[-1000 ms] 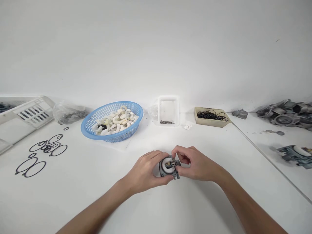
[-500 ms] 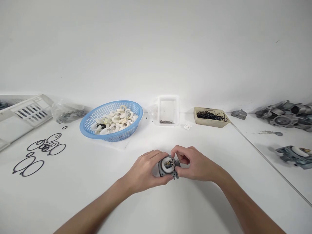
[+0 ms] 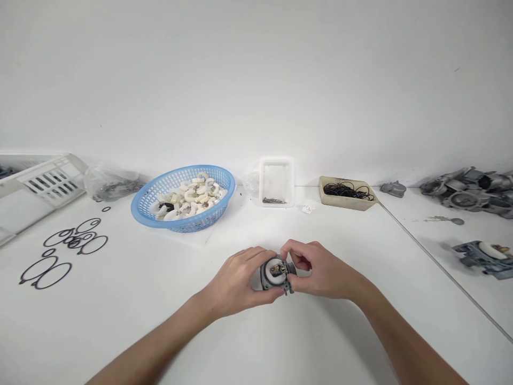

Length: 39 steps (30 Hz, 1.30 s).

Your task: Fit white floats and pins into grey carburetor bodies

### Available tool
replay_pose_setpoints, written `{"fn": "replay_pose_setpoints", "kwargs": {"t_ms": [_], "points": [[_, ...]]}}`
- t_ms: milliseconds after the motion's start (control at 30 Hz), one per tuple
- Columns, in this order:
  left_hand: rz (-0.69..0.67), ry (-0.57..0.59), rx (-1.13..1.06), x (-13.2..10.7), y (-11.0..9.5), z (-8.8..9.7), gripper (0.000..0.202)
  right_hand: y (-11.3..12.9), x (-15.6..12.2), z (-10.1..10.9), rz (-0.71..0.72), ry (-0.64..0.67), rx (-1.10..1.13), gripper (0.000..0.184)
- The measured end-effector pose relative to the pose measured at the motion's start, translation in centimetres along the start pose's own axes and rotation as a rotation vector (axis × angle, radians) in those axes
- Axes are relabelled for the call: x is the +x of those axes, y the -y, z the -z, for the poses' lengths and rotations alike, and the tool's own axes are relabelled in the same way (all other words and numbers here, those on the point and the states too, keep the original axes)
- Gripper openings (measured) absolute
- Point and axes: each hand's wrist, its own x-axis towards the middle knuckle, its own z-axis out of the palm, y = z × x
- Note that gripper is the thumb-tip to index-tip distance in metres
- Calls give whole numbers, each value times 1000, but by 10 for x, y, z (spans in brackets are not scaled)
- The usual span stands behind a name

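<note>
A grey metal carburetor body (image 3: pixel 266 282) sits between my hands near the front middle of the table, its open side facing up. Inside it shows a white ring-shaped float (image 3: pixel 276 279) around brass parts. My left hand (image 3: pixel 240 280) is closed around the body's left side, thumb at the near edge and fingers at the far edge. At the right side my right hand (image 3: pixel 320 269) has its thumb and curled index finger on the body by the float's hinge end. Whether a small pin is between those fingertips I cannot tell.
Behind stand a blue basket (image 3: pixel 140 216) of white floats, a white tray (image 3: pixel 291 184) with pins and a cream tray (image 3: pixel 348 203) of black rings. Black O-rings (image 3: pixel 56 275) lie left, near a white crate (image 3: pixel 24 208). Right are carburetor bodies (image 3: pixel 467 200) and another carburetor (image 3: pixel 484 254).
Almost nothing differs. Both hands keep the same hold on the carburetor body, and the view has shifted very slightly.
</note>
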Motion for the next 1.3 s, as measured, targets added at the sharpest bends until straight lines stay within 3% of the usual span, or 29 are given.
{"fn": "replay_pose_setpoints", "kwargs": {"t_ms": [1300], "points": [[6,14,22,0,-2,1,37,0,-1,0,19,0,-31,17]]}}
